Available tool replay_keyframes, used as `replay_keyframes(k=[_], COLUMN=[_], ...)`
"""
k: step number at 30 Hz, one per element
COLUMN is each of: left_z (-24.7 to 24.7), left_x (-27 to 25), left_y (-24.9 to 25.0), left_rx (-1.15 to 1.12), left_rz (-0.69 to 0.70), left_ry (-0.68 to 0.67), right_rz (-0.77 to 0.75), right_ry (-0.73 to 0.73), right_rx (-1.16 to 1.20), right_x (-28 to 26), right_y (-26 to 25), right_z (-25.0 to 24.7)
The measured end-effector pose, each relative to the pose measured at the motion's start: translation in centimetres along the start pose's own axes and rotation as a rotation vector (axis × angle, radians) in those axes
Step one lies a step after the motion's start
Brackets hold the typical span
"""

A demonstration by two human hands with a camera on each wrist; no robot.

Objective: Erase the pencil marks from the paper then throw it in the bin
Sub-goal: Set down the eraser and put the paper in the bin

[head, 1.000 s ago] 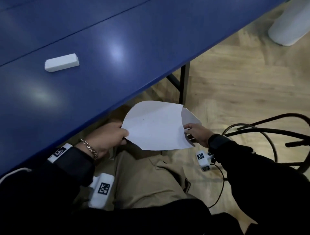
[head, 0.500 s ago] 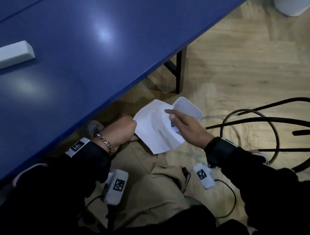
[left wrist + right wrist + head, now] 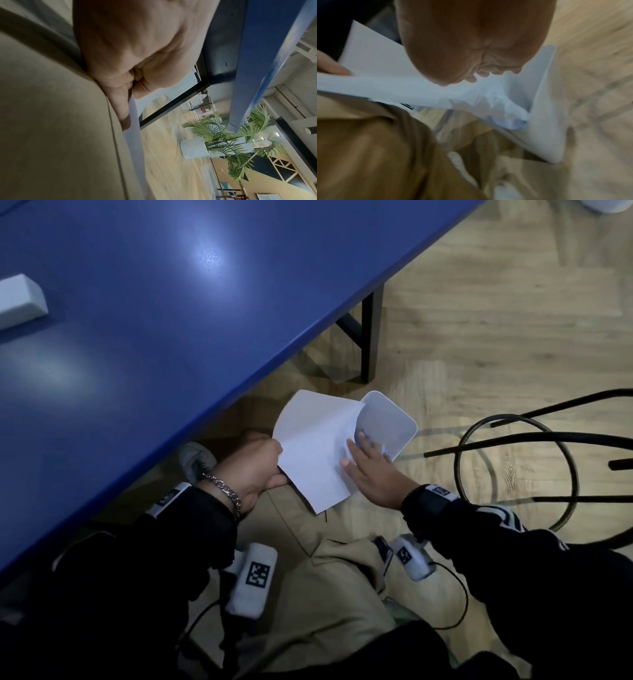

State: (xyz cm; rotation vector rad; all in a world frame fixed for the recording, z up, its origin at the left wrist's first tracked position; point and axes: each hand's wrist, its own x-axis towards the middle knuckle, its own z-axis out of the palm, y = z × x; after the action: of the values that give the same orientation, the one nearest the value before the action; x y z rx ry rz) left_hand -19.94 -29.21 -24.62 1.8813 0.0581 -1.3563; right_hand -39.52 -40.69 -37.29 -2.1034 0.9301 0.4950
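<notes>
Down below the near edge of the blue table point(image 3: 171, 344), the white paper point(image 3: 313, 446) is held over the wooden floor point(image 3: 479, 337), its right edge bent down into the mouth of the small white bin point(image 3: 399, 422) that stands on the floor just right of it. The left hand point(image 3: 251, 470) grips the sheet's left edge; the left wrist view shows the thumb and the side of the forefinger pinching the paper point(image 3: 133, 108) between them, the other fingers curled out of sight. The right hand point(image 3: 368, 470) lies flat on the right part of the sheet, fingers straight and close together, pressing it toward the bin opening, with the fingertips reaching past the rim. From the right wrist view the paper point(image 3: 385, 86) runs from the left hand's thumb point(image 3: 332, 67) across to the bin point(image 3: 544, 108), crumpled where it enters; the picture is blurred, so finer detail of the fingers there cannot be told.

On the tabletop, at the far left, a white eraser point(image 3: 19, 301) lies well apart from the hands. A black table leg point(image 3: 370, 337) stands beyond the bin. Tan trousers point(image 3: 325, 594) fill the near middle, and a black wire chair frame point(image 3: 513, 446) sits at the right.
</notes>
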Motion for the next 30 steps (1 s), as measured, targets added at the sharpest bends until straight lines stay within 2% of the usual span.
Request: replay_keyframes(k=[1, 3, 5, 6, 7, 9, 11, 12, 14, 16, 17, 18, 19, 20, 23, 24, 25, 26, 28, 29, 30], left_z=[0.0, 0.1, 0.1, 0.1, 0.1, 0.0, 0.1, 0.0, 0.0, 0.1, 0.1, 0.1, 0.0, -0.1, -0.1, -0.1, 0.0, 0.1, 0.3, 0.3, 0.3], left_x=[0.1, 0.2, 0.1, 0.0, -0.1, 0.0, 0.2, 0.3, 0.4, 0.3, 0.1, 0.1, 0.0, 0.0, 0.1, 0.2, 0.2, 0.3, 0.0, -0.2, -0.3], left_y=[0.1, 0.1, 0.2, 0.3, 0.3, 0.3, 0.2, 0.2, 0.2, 0.3, 0.3, 0.4, 0.4, 0.4, 0.4, 0.4, 0.4, 0.4, 0.6, 0.7, 0.7], left_rx=[-0.009, -0.011, -0.025, -0.023, -0.019, -0.024, -0.009, -0.008, -0.016, -0.010, -0.008, 0.005, 0.013, 0.013, 0.005, 0.008, 0.011, 0.020, 0.029, 0.033, 0.042], left_rz=[0.001, -0.001, 0.004, 0.005, 0.001, -0.012, -0.022, -0.022, -0.028, -0.024, -0.020, -0.013, -0.007, -0.012, -0.020, -0.021, -0.015, -0.009, -0.003, 0.001, -0.001], left_ry=[-0.004, -0.025, -0.056, -0.061, -0.057, -0.051, -0.049, -0.050, -0.046, -0.066, -0.085, -0.099, -0.102, -0.091, -0.073, -0.073, -0.072, -0.070, -0.083, -0.094, -0.095], right_rz=[-0.063, -0.286, -0.477, -0.485, -0.421, -0.147, 0.051, 0.043, -0.137, -0.419, -0.540, -0.585, -0.538, -0.405, 0.057, 0.121, 0.108, 0.025, -0.252, -0.377, -0.434], right_ry=[0.030, 0.053, -0.014, -0.074, -0.124, -0.151, -0.076, -0.007, 0.104, 0.158, 0.136, 0.082, 0.016, -0.028, 0.009, 0.064, 0.133, 0.206, 0.305, 0.294, 0.237], right_rx=[0.107, 0.299, 0.360, 0.321, 0.249, 0.076, -0.010, 0.026, 0.190, 0.301, 0.310, 0.283, 0.238, 0.180, 0.042, 0.079, 0.162, 0.276, 0.488, 0.529, 0.490], right_x=[-0.7, -3.1, -4.4, -4.2, -3.4, -1.2, 0.3, 0.4, -0.6, -2.5, -3.1, -3.1, -2.5, -1.4, 2.0, 2.3, 2.3, 1.9, -0.1, -0.9, -1.0], right_y=[-1.3, -4.6, -6.5, -6.2, -5.1, -2.4, -0.8, -1.0, -3.4, -6.7, -7.8, -8.2, -7.6, -6.4, -2.4, -1.9, -1.9, -2.4, -4.6, -5.4, -5.5], right_z=[-0.3, -1.1, -0.9, -0.2, 0.6, 1.8, 1.6, 1.0, -0.1, -1.3, -1.2, -0.9, -0.2, 0.5, 1.5, 1.3, 1.1, 1.0, 0.9, 1.1, 1.7])
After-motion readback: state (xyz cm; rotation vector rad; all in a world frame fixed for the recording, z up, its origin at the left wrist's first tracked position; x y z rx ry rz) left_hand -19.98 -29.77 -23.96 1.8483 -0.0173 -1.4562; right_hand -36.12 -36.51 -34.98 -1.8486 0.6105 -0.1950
